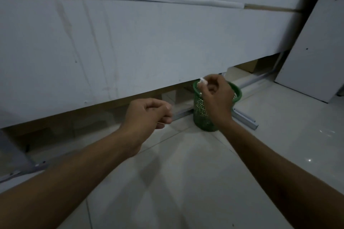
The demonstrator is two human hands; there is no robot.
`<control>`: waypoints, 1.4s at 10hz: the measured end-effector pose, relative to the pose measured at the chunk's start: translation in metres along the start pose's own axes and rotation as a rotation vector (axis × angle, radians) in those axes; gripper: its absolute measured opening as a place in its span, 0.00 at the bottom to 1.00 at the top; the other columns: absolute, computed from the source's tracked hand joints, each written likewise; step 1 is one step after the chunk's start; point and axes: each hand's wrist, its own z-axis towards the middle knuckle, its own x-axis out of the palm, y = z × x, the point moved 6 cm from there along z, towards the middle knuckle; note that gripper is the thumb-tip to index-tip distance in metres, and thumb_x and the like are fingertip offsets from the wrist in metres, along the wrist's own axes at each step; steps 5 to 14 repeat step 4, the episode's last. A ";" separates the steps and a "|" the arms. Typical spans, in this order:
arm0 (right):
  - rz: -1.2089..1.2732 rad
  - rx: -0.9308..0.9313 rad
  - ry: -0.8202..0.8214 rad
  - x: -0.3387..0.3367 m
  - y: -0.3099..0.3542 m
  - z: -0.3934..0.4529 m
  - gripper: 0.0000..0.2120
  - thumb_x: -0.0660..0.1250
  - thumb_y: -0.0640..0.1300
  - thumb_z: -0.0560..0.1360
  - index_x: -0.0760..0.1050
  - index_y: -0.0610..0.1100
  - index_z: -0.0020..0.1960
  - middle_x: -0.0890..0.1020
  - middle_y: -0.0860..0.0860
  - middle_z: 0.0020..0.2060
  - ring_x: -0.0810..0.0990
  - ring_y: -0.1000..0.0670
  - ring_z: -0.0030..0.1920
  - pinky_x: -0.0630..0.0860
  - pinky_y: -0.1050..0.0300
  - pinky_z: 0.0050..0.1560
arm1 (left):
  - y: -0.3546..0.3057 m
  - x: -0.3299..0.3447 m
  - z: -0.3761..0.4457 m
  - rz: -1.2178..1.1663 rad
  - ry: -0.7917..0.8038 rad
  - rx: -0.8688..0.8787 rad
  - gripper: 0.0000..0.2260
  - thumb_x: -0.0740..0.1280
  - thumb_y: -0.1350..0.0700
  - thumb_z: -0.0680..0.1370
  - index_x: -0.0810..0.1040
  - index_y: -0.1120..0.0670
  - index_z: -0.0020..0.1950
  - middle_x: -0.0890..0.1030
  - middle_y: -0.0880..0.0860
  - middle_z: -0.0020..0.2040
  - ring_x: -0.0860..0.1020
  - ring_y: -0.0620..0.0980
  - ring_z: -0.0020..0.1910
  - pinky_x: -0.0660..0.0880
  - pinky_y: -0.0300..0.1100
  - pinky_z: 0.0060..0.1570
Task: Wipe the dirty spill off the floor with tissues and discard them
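Observation:
A green mesh bin [202, 115] stands on the pale tiled floor [186, 173] against the lower edge of a large grey panel. My right hand [216, 95] hovers over the bin's rim, its fingertips pinching a small white wad of tissue [202, 80]. My left hand [149, 113] hangs to the left of the bin, above the floor, fingers curled in; a thin pale sliver shows under them, too small to tell what it is. No spill shows on the visible tiles.
The grey panel [130, 42] fills the upper view, with a dark gap and cardboard boxes [249, 66] beneath it. Metal rails [245, 119] lie on the floor beside the bin. A grey board [316, 52] leans at the right.

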 end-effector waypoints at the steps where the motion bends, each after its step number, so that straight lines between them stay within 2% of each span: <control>1: -0.164 0.054 -0.110 -0.015 -0.034 0.044 0.07 0.74 0.42 0.77 0.80 0.44 0.54 0.83 0.48 0.49 0.82 0.57 0.45 0.81 0.68 0.45 | 0.008 -0.008 0.001 0.023 -0.017 0.025 0.03 0.72 0.60 0.79 0.85 0.58 0.49 0.88 0.56 0.41 0.86 0.51 0.39 0.84 0.48 0.47; 2: -0.294 0.144 -0.128 -0.025 -0.067 0.076 0.07 0.72 0.42 0.78 0.82 0.43 0.56 0.84 0.46 0.51 0.84 0.50 0.49 0.84 0.51 0.54 | 0.016 -0.017 0.004 0.037 -0.045 0.026 0.03 0.72 0.61 0.78 0.85 0.58 0.46 0.87 0.56 0.39 0.85 0.50 0.36 0.84 0.46 0.45; 3: -0.415 0.303 0.057 -0.024 -0.107 0.088 0.10 0.69 0.40 0.79 0.83 0.43 0.59 0.85 0.44 0.52 0.83 0.43 0.53 0.81 0.45 0.58 | 0.020 -0.025 0.006 0.053 -0.070 0.020 0.04 0.72 0.61 0.78 0.85 0.58 0.45 0.86 0.56 0.38 0.84 0.49 0.34 0.84 0.43 0.41; 4: -0.435 0.413 0.109 -0.026 -0.134 0.079 0.14 0.65 0.33 0.76 0.83 0.41 0.58 0.85 0.43 0.48 0.83 0.43 0.49 0.83 0.44 0.55 | 0.024 -0.031 0.007 0.066 -0.098 -0.002 0.04 0.71 0.62 0.79 0.85 0.58 0.46 0.86 0.56 0.38 0.84 0.49 0.35 0.84 0.44 0.43; 14: -0.435 0.413 0.109 -0.026 -0.134 0.079 0.14 0.65 0.33 0.76 0.83 0.41 0.58 0.85 0.43 0.48 0.83 0.43 0.49 0.83 0.44 0.55 | 0.024 -0.031 0.007 0.066 -0.098 -0.002 0.04 0.71 0.62 0.79 0.85 0.58 0.46 0.86 0.56 0.38 0.84 0.49 0.35 0.84 0.44 0.43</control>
